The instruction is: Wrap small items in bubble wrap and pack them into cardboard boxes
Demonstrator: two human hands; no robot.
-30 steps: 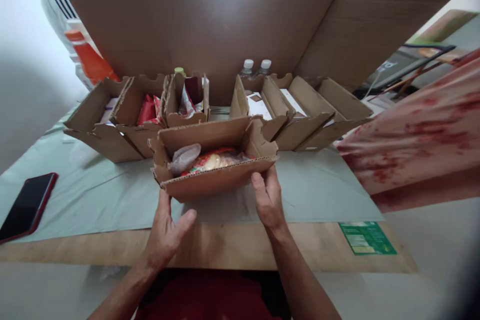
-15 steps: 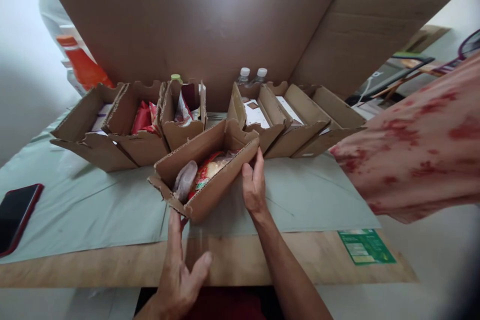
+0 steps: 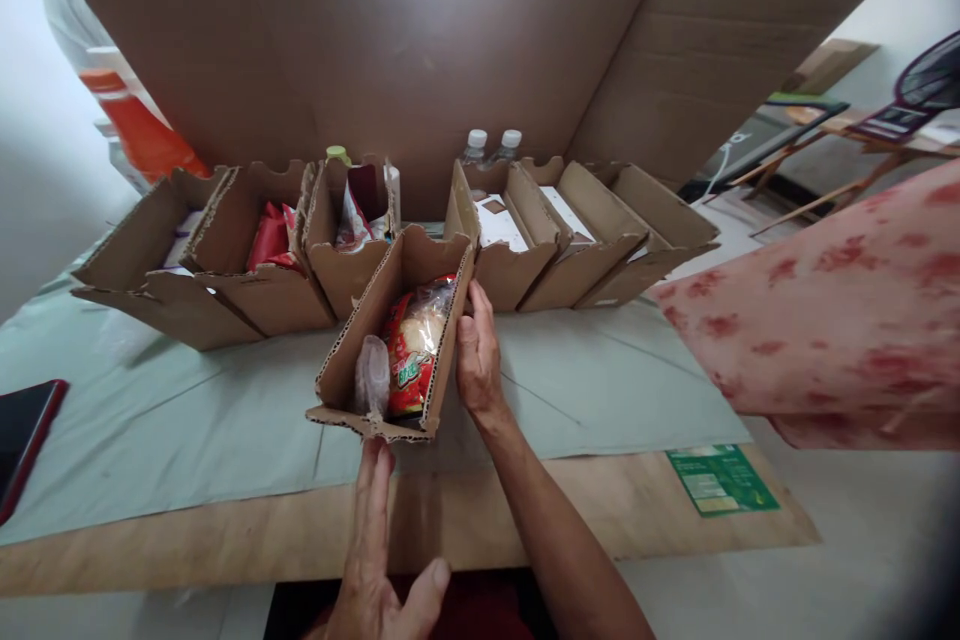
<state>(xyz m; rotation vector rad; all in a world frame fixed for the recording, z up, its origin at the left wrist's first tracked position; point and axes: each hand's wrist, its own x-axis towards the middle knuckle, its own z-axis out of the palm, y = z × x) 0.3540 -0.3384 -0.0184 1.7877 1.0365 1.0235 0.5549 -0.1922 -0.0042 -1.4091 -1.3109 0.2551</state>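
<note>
In the head view, an open cardboard box (image 3: 337, 360) stands out in front of a row of similar boxes, its long side pointing towards the row. Inside it lie a red, partly clear snack packet (image 3: 412, 350) and a crumpled clear plastic piece (image 3: 373, 375). My left hand (image 3: 375, 545) is at the box's near end, fingers stretched out and touching its lower edge, thumb spread to the right. Along the right wall rests my right hand (image 3: 478, 360), fingers extended and flat on the cardboard. The far end of the box reaches a gap in the row.
Other boxes, such as one with a red packet (image 3: 274, 235), flank the gap. A large cardboard panel (image 3: 420, 40) stands behind, with bottles (image 3: 510, 145) before it. A phone (image 3: 30, 440) lies left, a green card (image 3: 721, 480) right. Floral cloth (image 3: 840, 320) hangs at the right.
The box has turned from slanting across to pointing nearly straight at the row. Both hands have moved with it. The camera view has shifted slightly.
</note>
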